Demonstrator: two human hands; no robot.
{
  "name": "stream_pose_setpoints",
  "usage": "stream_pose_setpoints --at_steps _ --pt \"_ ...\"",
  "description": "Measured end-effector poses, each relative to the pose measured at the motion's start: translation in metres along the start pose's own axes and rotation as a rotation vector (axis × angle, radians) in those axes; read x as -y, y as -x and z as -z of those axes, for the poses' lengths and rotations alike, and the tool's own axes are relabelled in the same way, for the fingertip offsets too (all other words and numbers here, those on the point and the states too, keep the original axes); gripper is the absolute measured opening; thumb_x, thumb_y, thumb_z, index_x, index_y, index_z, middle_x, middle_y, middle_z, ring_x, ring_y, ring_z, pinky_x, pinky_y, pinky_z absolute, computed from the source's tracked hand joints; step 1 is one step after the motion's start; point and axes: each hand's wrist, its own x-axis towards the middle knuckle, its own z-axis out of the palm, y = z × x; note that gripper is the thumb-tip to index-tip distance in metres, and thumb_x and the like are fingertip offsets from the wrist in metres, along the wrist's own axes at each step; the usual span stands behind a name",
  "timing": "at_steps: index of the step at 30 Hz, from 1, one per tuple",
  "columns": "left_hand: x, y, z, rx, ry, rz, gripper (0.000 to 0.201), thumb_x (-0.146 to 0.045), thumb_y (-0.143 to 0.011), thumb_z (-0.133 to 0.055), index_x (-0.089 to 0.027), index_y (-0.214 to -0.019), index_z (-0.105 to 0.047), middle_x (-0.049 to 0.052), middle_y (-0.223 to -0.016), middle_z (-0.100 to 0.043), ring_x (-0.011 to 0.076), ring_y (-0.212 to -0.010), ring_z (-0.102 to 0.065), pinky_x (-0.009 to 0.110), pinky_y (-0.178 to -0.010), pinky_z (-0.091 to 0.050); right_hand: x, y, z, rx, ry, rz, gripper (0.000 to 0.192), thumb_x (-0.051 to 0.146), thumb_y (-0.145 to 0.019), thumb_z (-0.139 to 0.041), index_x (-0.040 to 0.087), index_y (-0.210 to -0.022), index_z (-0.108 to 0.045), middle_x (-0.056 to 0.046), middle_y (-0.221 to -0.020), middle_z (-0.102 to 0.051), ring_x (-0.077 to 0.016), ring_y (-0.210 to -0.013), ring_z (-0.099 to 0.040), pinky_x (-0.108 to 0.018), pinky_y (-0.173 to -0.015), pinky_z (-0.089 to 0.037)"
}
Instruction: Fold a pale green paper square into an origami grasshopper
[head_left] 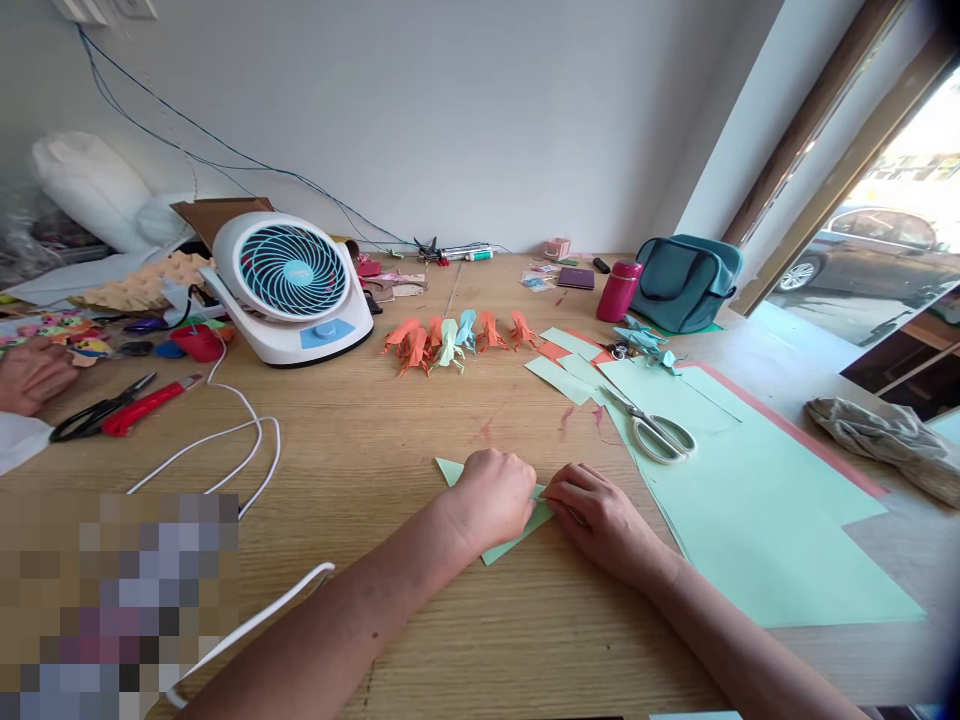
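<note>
My left hand is curled into a loose fist, pressing down on a small piece of light green paper that lies flat on the wooden table, near its front edge. My right hand meets it from the other side, fingertips pinched together on the paper's edge. Just right of my hands lies a large sheet of green paper with scissors resting on it. Farther back stands a row of folded paper figures, orange and pale green. A white desk fan sits to the left, its cable trailing forward. Another person's hand rests at the far left edge.
</note>
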Motion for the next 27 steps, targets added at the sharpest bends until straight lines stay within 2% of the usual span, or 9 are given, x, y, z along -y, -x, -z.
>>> stream_pose_setpoints --at_steps 6,13,17,27 --pt "0.006 -0.001 -0.014 -0.07 -0.009 -0.016 0.025 -0.033 -0.092 -0.056 -0.014 -0.095 -0.071 0.013 -0.095 -0.074 0.0339 -0.088 -0.072 0.042 -0.071 -0.056 0.0 -0.001 0.002 0.003 -0.004 -0.009 0.018 0.019 -0.099 -0.049 0.021 -0.097 -0.067 -0.008 -0.094 -0.063 -0.0205 -0.086 -0.06 -0.035 -0.077 -0.05" --pt "0.01 0.001 -0.03 -0.147 0.015 -0.04 0.028 -0.042 -0.092 -0.06 -0.016 -0.099 -0.067 0.011 -0.103 -0.071 0.0311 -0.099 -0.068 0.038 -0.076 -0.053 -0.001 0.004 0.006 -0.003 0.021 -0.05 0.015 0.019 -0.098 -0.052 0.021 -0.102 -0.066 -0.008 -0.096 -0.065 -0.0215 -0.088 -0.061 -0.037 -0.08 -0.05" --pt "0.014 0.003 -0.028 -0.163 0.023 -0.044 0.031 -0.045 -0.095 -0.055 -0.017 -0.095 -0.068 0.01 -0.099 -0.072 0.0293 -0.095 -0.069 0.035 -0.073 -0.052 0.001 0.002 0.004 -0.013 0.047 -0.04 0.013 0.018 -0.096 -0.054 0.021 -0.099 -0.066 -0.008 -0.094 -0.065 -0.0216 -0.088 -0.06 -0.036 -0.08 -0.049" --pt "0.021 0.005 -0.022 -0.151 0.024 -0.02 0.03 -0.036 -0.099 -0.047 -0.019 -0.089 -0.071 0.009 -0.093 -0.075 0.0279 -0.086 -0.072 0.034 -0.069 -0.05 0.001 0.0 0.001 -0.049 0.02 -0.108 0.012 0.015 -0.094 -0.055 0.021 -0.09 -0.065 -0.006 -0.09 -0.064 -0.0198 -0.084 -0.06 -0.033 -0.077 -0.049"
